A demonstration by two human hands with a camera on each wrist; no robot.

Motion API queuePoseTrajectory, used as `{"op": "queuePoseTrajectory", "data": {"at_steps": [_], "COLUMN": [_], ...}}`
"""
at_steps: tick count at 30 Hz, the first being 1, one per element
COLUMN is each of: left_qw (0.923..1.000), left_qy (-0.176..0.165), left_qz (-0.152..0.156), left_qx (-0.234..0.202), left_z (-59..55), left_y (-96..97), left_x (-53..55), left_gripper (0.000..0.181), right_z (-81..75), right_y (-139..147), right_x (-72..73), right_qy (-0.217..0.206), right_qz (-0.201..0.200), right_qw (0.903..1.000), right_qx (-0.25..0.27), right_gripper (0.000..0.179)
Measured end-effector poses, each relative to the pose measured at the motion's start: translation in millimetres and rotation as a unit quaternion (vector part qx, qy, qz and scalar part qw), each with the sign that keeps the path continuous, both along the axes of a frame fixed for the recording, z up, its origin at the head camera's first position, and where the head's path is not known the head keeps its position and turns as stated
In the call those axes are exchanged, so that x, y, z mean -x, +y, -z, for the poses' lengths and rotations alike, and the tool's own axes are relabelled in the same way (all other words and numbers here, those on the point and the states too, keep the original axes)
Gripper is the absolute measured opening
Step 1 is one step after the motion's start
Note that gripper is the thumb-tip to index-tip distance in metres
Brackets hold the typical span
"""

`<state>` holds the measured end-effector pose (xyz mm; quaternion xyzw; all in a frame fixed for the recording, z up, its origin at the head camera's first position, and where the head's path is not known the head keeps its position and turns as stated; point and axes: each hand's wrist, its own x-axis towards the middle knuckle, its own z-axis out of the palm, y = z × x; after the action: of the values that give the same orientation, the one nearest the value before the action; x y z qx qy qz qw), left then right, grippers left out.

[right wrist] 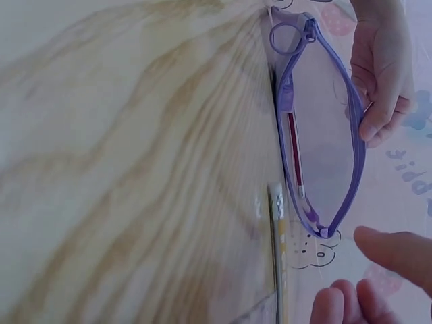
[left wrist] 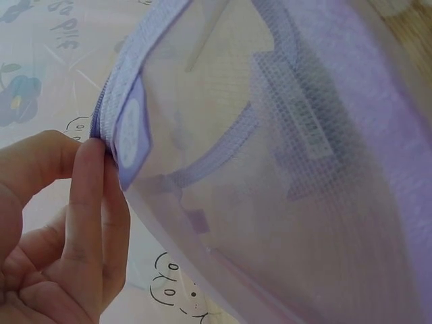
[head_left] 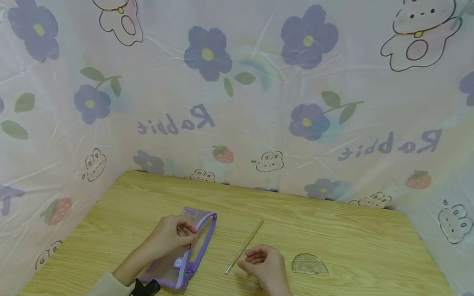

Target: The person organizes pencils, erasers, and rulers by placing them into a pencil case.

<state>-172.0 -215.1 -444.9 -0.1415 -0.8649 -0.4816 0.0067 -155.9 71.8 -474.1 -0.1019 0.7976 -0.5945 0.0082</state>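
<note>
The left hand (head_left: 169,235) pinches the zipper edge (right wrist: 358,158) of the purple see-through mesh pouch (head_left: 167,266), so its mouth stands apart. The right hand (head_left: 268,268) holds nothing, fingers loosely bent, just beside the slim yellow pencil (head_left: 244,245). I think it is good to hold the edge steady and lifted. Right of these fingers lies the clear half-round plastic protractor (head_left: 309,264); ahead, the yellowish wood-grain table (head_left: 343,227) offers room until its far side.

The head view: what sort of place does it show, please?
Perhaps a screened-off desk for study: rabbit-printed sheeting closes in the wood-grain tabletop on three visible sides, and a pencil lies on it.
</note>
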Motion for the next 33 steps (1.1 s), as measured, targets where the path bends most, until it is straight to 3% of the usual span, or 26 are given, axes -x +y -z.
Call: {"op": "queuePoseTrajectory", "data": {"at_steps": [9, 33], "left_qw": [1.0000, 1.0000], "left_qy": [0.005, -0.005], "left_qz": [-0.001, 0.000], "left_qx": [-0.004, -0.007], "left_z": [0.6, -2.0], "left_y": [-0.8, -1.2], "left_x": [0.0, -0.5], "left_gripper": [0.005, 0.004], "right_z": [2.9, 5.4], "right_y": [11.6, 30.5], "right_x": [1.4, -0.3], "right_qy": [0.017, 0.033], "right_qz": [0.036, 0.056], "right_qw": [0.9975, 0.9840], "right_qx": [-0.059, -0.166], "right_gripper": [0.032, 0.049]}}
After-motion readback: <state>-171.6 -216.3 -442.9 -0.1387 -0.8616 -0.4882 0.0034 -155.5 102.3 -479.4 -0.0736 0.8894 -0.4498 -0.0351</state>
